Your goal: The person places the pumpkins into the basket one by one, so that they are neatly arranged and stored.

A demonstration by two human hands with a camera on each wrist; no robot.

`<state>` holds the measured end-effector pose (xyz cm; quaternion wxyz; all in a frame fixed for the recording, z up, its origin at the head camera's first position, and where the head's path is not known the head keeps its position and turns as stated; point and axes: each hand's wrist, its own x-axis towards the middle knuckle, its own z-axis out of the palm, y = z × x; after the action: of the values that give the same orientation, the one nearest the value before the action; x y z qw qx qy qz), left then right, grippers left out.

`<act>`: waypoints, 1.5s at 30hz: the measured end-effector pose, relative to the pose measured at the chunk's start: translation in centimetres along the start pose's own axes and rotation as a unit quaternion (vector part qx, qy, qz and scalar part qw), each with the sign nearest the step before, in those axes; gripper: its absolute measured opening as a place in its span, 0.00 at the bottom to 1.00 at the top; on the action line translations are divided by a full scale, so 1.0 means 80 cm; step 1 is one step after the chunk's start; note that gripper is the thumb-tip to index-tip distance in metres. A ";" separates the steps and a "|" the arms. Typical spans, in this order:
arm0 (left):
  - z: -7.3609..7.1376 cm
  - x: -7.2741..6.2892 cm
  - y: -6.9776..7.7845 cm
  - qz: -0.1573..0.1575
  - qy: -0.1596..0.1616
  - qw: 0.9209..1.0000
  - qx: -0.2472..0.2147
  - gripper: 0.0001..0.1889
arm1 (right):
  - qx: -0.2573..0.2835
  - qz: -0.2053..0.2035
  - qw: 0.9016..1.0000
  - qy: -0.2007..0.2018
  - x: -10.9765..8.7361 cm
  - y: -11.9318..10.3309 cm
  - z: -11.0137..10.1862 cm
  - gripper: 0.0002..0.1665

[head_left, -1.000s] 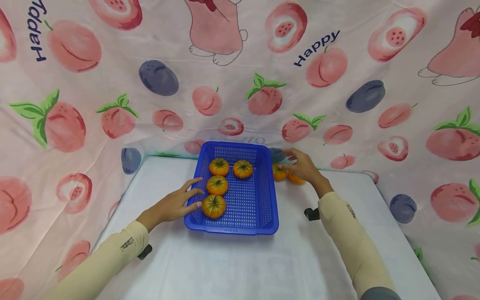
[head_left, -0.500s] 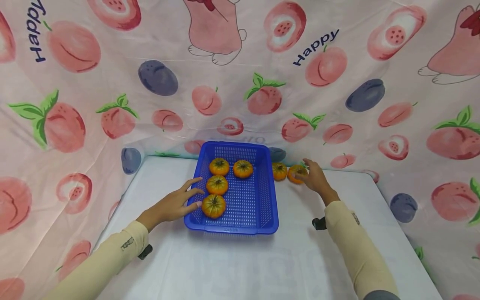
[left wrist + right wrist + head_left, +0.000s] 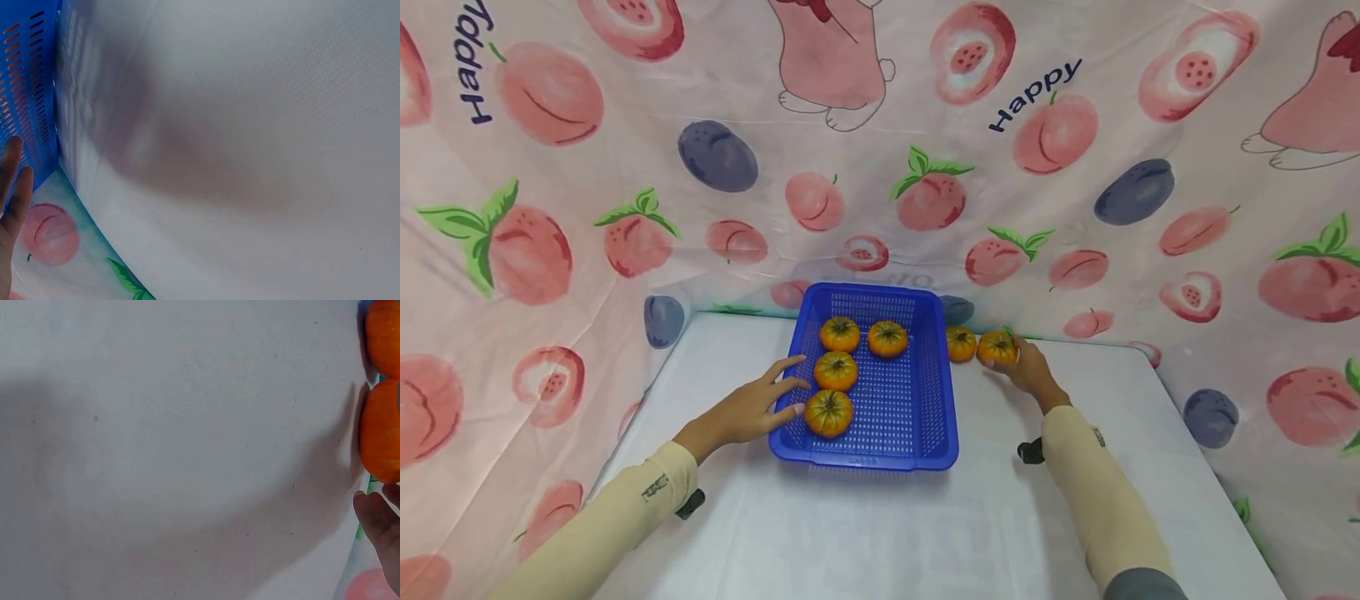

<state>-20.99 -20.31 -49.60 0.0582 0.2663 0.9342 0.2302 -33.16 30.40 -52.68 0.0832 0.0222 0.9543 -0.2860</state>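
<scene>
Left hand (image 3: 747,410) had its fingers loosely spread at the left rim of a blue basket (image 3: 865,461), holding nothing. Four mini pumpkins (image 3: 828,413) sat inside. Right of that, on the table (image 3: 880,533), was a fifth pumpkin (image 3: 961,344), then the end pumpkin (image 3: 997,347), just left of the half-open right hand (image 3: 1030,372), couldn't tell if gripped.

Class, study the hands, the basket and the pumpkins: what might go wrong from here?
The right hand, at the far-right pumpkin, might nudge the neighbouring pumpkin close beside it. A pumpkin moved inward may catch the rim of the blue basket. The left hand, at its left rim, could shift it.
</scene>
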 end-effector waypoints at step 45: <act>0.002 0.000 -0.005 0.002 0.003 1.000 -0.005 0.28 | 0.043 0.007 0.999 0.011 -0.010 0.008 -0.002 0.47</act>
<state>-21.18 -20.53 -49.96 0.0562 0.2667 0.9327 0.2362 -32.33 31.01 -52.74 0.0739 0.0355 0.9417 -0.3263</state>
